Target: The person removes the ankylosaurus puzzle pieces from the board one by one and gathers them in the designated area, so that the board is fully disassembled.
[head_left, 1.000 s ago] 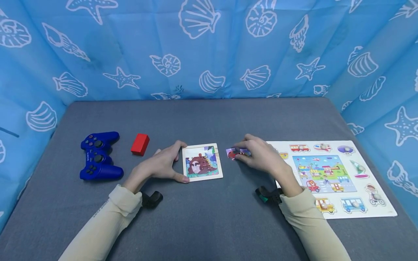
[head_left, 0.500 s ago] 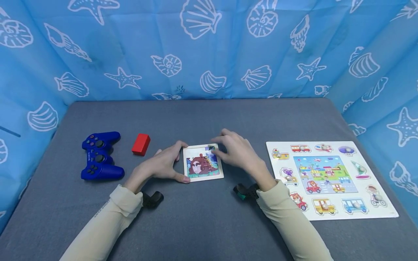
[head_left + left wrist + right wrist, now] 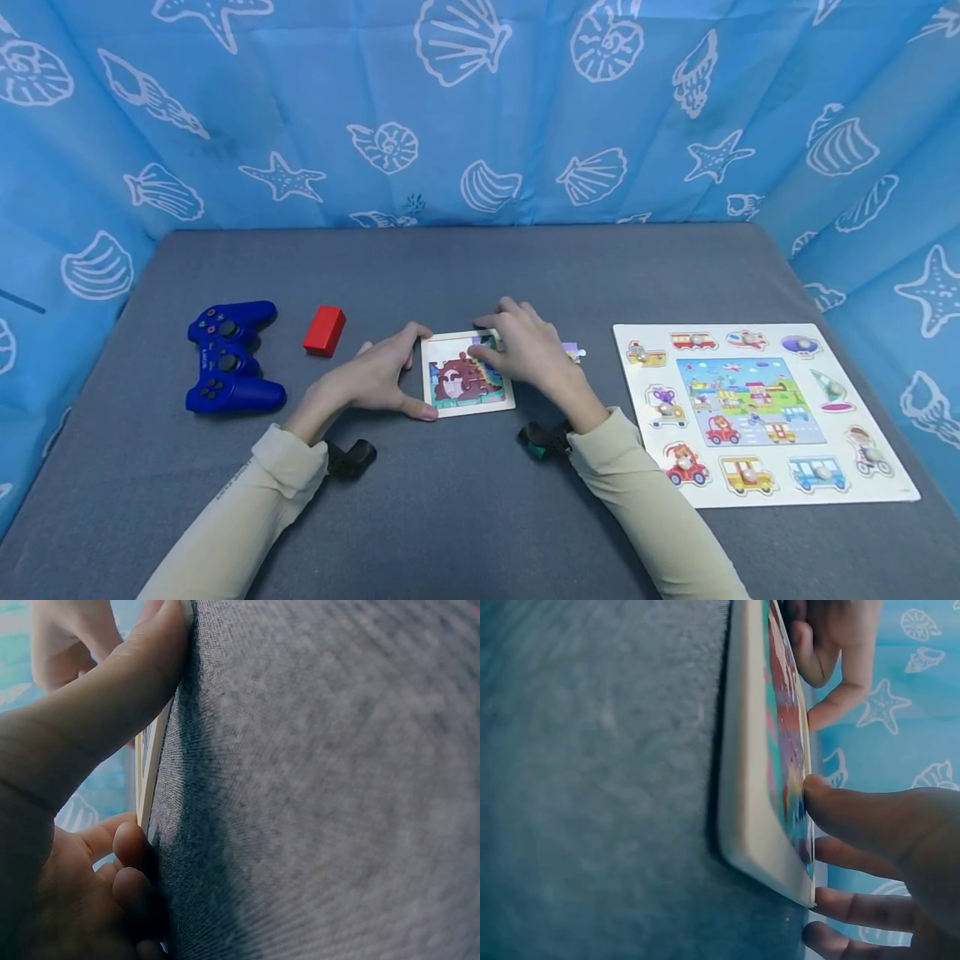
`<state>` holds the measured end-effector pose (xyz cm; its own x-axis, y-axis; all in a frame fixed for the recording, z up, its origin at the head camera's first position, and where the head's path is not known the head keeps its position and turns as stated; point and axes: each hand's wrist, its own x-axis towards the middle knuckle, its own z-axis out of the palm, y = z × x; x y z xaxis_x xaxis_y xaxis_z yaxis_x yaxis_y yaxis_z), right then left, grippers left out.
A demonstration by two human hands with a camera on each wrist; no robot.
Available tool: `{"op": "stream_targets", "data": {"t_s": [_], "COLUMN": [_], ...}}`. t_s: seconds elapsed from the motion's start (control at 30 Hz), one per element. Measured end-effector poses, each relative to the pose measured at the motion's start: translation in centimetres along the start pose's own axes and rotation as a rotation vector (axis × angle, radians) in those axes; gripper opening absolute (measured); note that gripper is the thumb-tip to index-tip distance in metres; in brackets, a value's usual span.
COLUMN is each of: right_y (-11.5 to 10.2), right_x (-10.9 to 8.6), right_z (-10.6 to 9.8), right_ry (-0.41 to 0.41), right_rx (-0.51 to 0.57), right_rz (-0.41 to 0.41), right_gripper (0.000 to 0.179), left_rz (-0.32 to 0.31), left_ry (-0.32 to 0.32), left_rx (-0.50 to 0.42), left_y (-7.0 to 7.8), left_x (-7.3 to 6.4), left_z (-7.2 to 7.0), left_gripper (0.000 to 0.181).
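Note:
A small jigsaw puzzle in a pale wooden tray [image 3: 477, 410] lies flat mid-table, its picture showing a brown animal; white bare base shows along its far left part. My left hand [image 3: 378, 372] grips the tray's left side, thumb at the near corner and fingers at the far one. Over the puzzle's right part is my right hand [image 3: 527, 343], thumb and forefinger spread. In the right wrist view, its thumb [image 3: 855, 806] touches the puzzle's surface and its other fingers reach past the far edge. A loose purple puzzle piece [image 3: 573, 352] peeks out beyond that hand, partly hidden.
To the right lies a large white peg puzzle board [image 3: 885, 492] with vehicle pieces. A red block [image 3: 325, 332] and a blue game controller [image 3: 232, 358] are on the left. A blue shell-print curtain [image 3: 517, 108] hangs behind the grey table [image 3: 450, 508].
My right hand has moved left from the loose pieces onto the tray's right part, then slightly further left. A loose piece now shows behind it. My left hand has stayed put.

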<state>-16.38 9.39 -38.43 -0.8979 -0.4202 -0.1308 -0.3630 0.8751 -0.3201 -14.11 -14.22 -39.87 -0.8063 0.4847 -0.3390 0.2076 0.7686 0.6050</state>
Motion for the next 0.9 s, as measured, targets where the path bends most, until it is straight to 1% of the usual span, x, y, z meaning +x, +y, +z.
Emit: {"op": "stream_targets", "data": {"t_s": [0.23,0.47,0.6,0.77,0.9], "right_y": [-0.7,-1.1,-1.1,-1.0,-0.8], "right_x": [0.0,0.0,0.0,0.0,-0.2], "right_z": [0.3,0.3,0.4,0.6,0.6], "right_ry": [0.021,0.042,0.059,0.101,0.136], "right_rx": [0.014,0.051,0.057,0.050,0.072], "right_rz": [-0.016,-0.019,-0.038,-0.065,-0.094], "right_gripper": [0.040,0.030,0.028,0.028,0.027], "left_rz": [-0.017,-0.007,-0.001,-0.004,-0.003], "left_ry": [0.011,0.017,0.022,0.020,0.017], "left_rx": [0.001,-0.002,0.000,0.005,0.009], "left_y": [0.0,0.1,0.0,0.0,0.0], "left_x": [-0.1,-0.1,-0.1,0.0,0.0], "left_z": [0.0,0.0,0.1,0.2,0.2], "left_gripper": [0.102,0.103,0.102,0.102,0.102]}}
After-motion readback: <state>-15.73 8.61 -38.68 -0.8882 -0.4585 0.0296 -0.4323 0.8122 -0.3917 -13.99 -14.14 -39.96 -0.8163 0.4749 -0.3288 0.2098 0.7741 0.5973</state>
